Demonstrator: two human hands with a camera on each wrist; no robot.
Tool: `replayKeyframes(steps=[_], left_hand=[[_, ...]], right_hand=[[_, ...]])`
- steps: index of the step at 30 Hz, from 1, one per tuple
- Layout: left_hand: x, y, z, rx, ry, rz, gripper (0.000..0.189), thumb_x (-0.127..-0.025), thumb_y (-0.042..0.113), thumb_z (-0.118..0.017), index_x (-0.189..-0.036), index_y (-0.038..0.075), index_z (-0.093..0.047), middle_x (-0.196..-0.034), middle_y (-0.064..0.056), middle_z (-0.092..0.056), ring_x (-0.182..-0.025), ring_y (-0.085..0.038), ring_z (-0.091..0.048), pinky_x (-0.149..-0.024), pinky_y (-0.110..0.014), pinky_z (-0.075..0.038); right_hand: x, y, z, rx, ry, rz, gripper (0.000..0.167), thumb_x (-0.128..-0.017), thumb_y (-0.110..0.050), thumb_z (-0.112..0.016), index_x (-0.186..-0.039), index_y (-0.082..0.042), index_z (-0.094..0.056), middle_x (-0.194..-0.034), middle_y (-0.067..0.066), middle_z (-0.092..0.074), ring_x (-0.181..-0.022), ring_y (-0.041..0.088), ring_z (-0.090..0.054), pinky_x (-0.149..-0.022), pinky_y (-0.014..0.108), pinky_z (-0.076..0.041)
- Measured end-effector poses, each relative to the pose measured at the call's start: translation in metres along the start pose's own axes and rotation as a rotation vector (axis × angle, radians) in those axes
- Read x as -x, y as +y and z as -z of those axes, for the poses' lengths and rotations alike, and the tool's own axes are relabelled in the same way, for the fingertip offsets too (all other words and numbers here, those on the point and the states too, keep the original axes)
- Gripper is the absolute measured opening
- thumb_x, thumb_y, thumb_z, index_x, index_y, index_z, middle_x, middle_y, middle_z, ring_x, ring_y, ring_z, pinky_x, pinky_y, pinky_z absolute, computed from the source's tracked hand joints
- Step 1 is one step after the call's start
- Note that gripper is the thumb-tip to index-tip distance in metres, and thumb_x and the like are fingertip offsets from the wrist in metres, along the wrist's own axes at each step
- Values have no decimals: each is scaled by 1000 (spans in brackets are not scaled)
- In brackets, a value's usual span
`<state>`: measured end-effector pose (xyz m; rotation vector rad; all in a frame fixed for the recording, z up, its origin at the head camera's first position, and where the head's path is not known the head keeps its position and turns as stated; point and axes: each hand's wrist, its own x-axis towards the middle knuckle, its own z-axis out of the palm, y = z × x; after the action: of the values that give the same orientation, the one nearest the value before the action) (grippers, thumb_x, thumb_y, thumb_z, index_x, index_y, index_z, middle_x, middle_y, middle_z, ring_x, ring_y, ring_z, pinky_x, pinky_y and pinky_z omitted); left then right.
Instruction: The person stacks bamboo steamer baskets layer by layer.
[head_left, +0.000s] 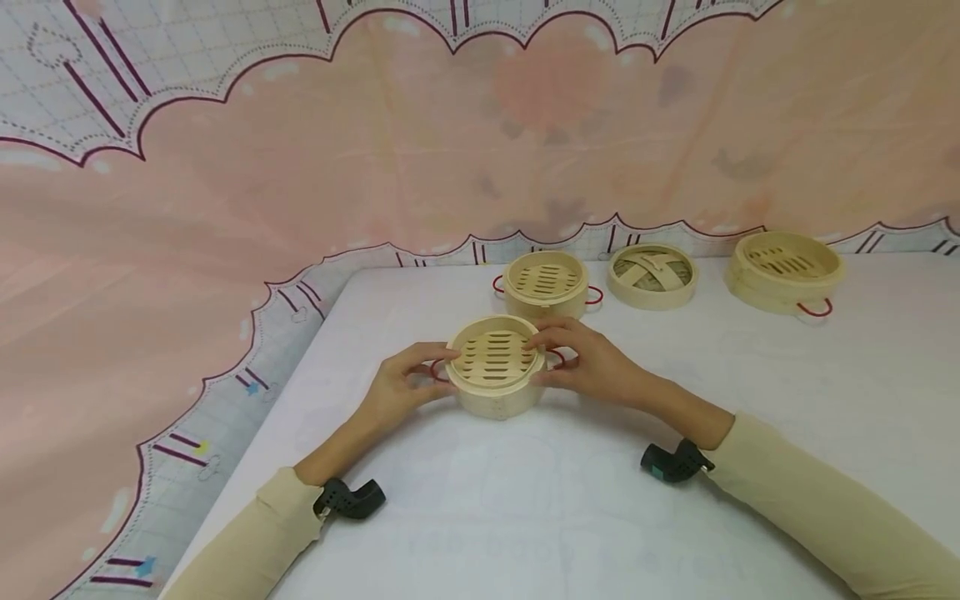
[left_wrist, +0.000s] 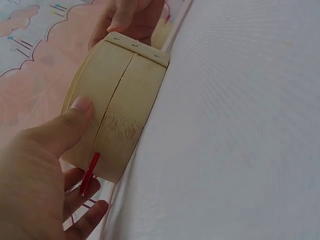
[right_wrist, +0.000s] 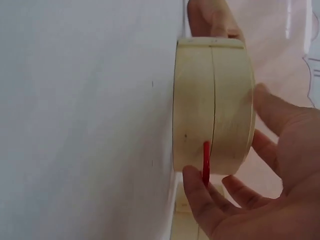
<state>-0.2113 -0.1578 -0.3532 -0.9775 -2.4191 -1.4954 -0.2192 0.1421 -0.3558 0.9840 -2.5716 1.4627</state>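
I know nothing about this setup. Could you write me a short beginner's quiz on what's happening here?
1. True or false: the left hand and right hand hold the same front basket.

2. What colour are that basket's handles?
A) Blue
B) Red
C) Green

3. In the head view, what sits between the smaller back basket and the larger basket at the right?

Key:
1. True.
2. B.
3. A round lid with a woven top.
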Motion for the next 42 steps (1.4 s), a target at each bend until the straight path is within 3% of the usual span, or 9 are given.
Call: replayKeyframes(steps=[9, 17, 21, 27, 33, 42], left_hand=[[0, -3, 1, 0, -4, -34, 43, -72, -9, -78, -113, -8, -64, -128, -25, -55, -117, -36, -51, -82, -52, -48], [-2, -5, 3, 7, -12, -65, 42, -73, -8, -78, -112, -8, -64, -133, -26, -51, -120, -38, -50, -78, -54, -49], [-1, -6, 4, 25, -12, -67, 42, -73, -9, -77, -112, -9, -64, -134, -26, -50, -121, -38, -49, -77, -53, -49], [0, -6, 5, 34, -14, -58, 41, -73, -10, -76, -112, -9, -64, -135, -25, -50, -122, -36, -49, -79, -53, -49], [1, -6, 6, 43, -9, -60, 40, -74, -10, -75, -112, -9, -64, -134, -26, -50, -123, -37, -49, -78, -55, -49], [1, -9, 5, 66, -18, -47, 38, -75, -10, -74, -112, -10, -64, -136, -26, -48, -123, -38, -48, -79, -55, -48]], right_hand=[[-4, -6, 18, 41, -9, -55, 46, -89, -20, -70, -131, -8, -53, -131, 8, -53, -112, 31, -57, -84, 37, -53], [-17, -2, 37, 208, 95, -48, 43, -88, -22, -71, -126, -7, -56, -126, 12, -53, -111, 30, -55, -83, 40, -53], [-23, 8, 46, 255, 167, -88, 42, -90, -26, -69, -126, -8, -58, -129, 12, -52, -110, 30, -55, -83, 42, -52], [-28, 21, 59, 224, 243, -198, 44, -92, -31, -66, -129, -9, -57, -131, 11, -53, -110, 30, -57, -82, 47, -50], [-32, 31, 67, 113, 277, -286, 43, -91, -29, -67, -128, -9, -58, -133, 10, -51, -119, 35, -49, -92, 54, -42], [-36, 53, 64, 43, 275, -282, 45, -90, -31, -69, -127, -8, -60, -137, 8, -49, -125, 37, -44, -100, 53, -36]])
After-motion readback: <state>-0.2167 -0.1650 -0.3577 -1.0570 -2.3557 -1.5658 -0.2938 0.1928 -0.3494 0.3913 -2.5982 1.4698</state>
